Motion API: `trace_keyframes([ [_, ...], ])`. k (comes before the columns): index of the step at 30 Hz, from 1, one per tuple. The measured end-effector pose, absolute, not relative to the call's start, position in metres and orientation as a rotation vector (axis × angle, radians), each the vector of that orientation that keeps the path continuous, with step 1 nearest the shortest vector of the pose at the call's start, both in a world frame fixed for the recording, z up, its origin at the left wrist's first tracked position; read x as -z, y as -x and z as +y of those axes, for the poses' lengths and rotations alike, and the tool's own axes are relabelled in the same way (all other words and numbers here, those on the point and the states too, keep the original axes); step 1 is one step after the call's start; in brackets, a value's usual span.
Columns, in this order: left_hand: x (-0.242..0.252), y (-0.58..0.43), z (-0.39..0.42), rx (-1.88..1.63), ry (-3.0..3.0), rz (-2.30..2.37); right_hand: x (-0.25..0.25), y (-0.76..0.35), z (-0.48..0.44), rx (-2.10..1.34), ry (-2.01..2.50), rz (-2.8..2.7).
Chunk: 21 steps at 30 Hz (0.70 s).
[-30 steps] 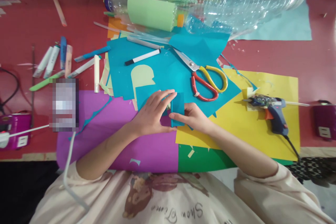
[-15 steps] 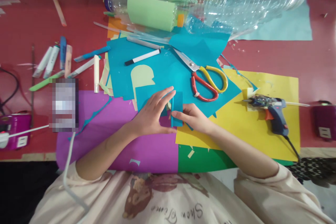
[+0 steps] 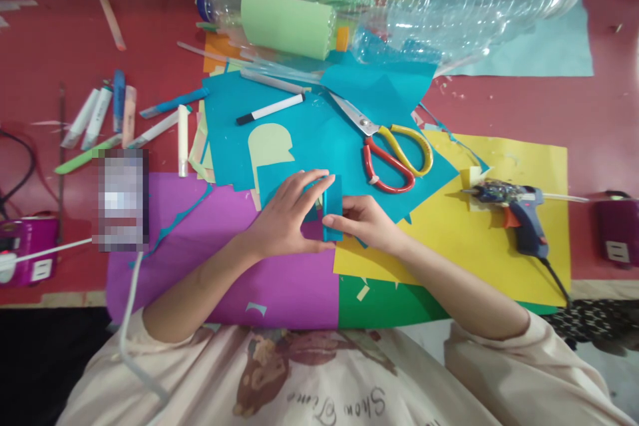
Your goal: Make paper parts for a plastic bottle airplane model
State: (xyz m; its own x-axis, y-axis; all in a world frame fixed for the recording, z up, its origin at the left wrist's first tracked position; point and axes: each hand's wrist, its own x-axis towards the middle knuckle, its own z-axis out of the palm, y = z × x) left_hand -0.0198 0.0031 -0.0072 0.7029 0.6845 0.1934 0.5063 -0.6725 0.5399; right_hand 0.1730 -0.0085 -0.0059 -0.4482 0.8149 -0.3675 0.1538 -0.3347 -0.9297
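Note:
A small piece of blue paper (image 3: 333,190) stands between my hands, its left edge showing as a bright folded or rolled strip. My left hand (image 3: 284,216) spans it, with the fingertips at its upper end and the thumb at its lower end. From the right, my right hand (image 3: 372,223) pinches the same piece, thumb on top and the other fingers mostly hidden. Just beyond lie a large blue sheet (image 3: 319,130) and scissors (image 3: 369,126) with one red and one yellow handle. A pale green cutout (image 3: 269,144) rests left of them.
A glue gun (image 3: 519,206) lies on the yellow sheet (image 3: 439,246) at right. Markers (image 3: 100,116) and a phone (image 3: 122,200) are at left, beside the purple sheet (image 3: 200,266). Clear plastic bottles (image 3: 449,6) line the back, one wrapped in light green paper (image 3: 287,23).
My right hand has shifted slightly left, and the blue paper piece has moved left with it, closer into my left hand. My left hand stays almost in place.

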Motion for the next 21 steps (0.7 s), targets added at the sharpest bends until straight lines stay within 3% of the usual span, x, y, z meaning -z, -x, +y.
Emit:
trace_keyframes([
  [21,0.0084,0.0193,0.0029,-0.624,-2.361,0.791,0.0012,-0.1763,-0.0063,-2.025,1.178,-1.381],
])
